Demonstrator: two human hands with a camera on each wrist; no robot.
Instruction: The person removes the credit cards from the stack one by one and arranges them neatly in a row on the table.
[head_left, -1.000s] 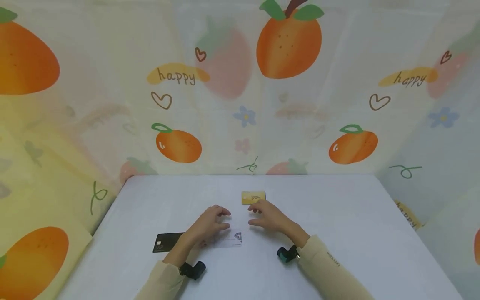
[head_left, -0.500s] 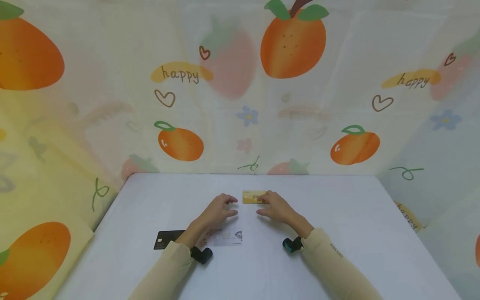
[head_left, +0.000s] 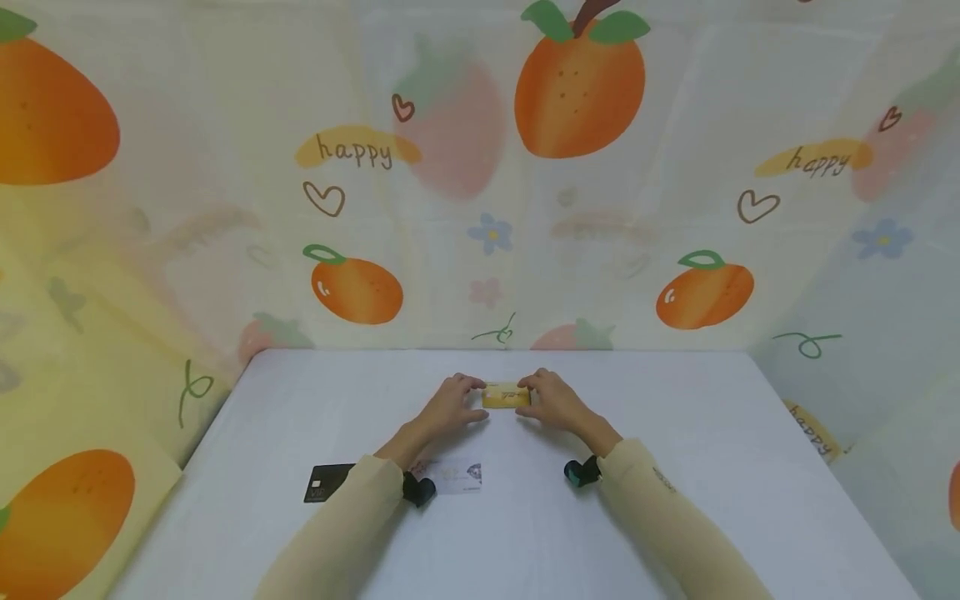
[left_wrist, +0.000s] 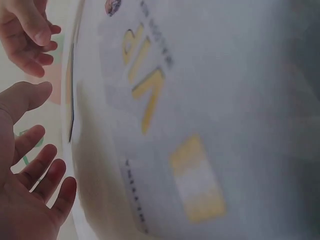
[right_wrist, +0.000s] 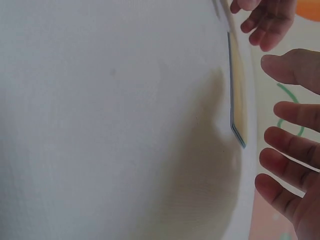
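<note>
A gold card [head_left: 501, 397] lies flat near the back of the white table. My left hand [head_left: 448, 407] is at its left end and my right hand [head_left: 557, 402] at its right end, with relaxed, spread fingers. The right fingertips overlap the card's right end in the head view. Both wrist views show the card edge-on, a thin gold strip [left_wrist: 71, 95] in the left and a dark-rimmed strip [right_wrist: 237, 90] in the right. Fingers there are separated, and nothing is between thumb and fingers of either hand.
Nearer the front left lie a black VIP card [head_left: 322, 483] and a see-through card [head_left: 459, 478], both partly covered by the left forearm. The see-through card's gold VIP lettering [left_wrist: 150, 100] looms large in the left wrist view. A fruit-print cloth [head_left: 450, 275] hangs behind the table.
Both hands have moved forward, away from the body, to the gold card's two ends. The left hand has also shifted right, off the see-through card. The cards lie where they were.
</note>
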